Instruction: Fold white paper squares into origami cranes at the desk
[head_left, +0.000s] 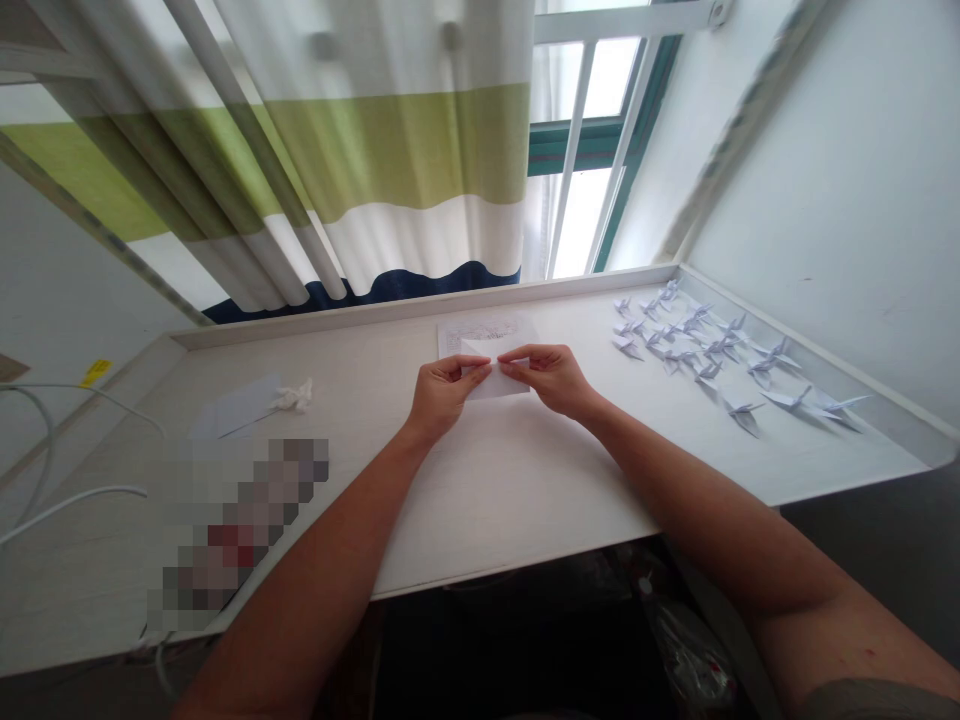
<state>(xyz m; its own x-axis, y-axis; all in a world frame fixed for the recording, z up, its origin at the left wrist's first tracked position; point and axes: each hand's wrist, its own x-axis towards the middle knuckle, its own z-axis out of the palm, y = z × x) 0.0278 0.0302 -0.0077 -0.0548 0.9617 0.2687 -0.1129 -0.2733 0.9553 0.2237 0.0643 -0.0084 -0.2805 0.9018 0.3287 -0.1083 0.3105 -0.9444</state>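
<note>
A small folded sheet of white paper (501, 384) lies on the white table (480, 490), just in front of a printed sheet (484, 332). My left hand (444, 394) pinches the paper's left part with fingers closed. My right hand (551, 376) pinches its right part, thumb and forefinger pressed together. The fingertips of both hands nearly meet over the middle of the paper.
Several folded paper cranes (701, 345) stand in rows at the table's right. Flat paper sheets (236, 408) and a crumpled white scrap (297, 395) lie at the left. White cables (52, 470) run along the far left. A striped curtain (360, 160) and a window (592, 130) are behind.
</note>
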